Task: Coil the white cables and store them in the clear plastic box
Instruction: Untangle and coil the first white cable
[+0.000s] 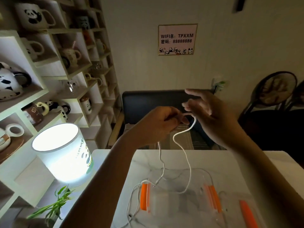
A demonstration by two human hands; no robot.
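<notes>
A white cable point(189, 163) hangs in two strands from my raised hands down into the clear plastic box point(177, 203) with orange latches on the marble table. My left hand point(158, 127) is closed around the cable's upper part, held above the table's far edge. My right hand point(212, 116) is close beside it with fingers spread, and a loop of cable arches between the two hands against its thumb side. Another thin white cable point(131, 199) trails on the table left of the box.
A lit white lamp point(65, 155) stands at the table's left, with a small green plant point(54, 204) in front of it. The box's lid point(246, 209) with an orange latch lies at the right. Shelves of mugs fill the left wall; a dark bench and chairs stand behind.
</notes>
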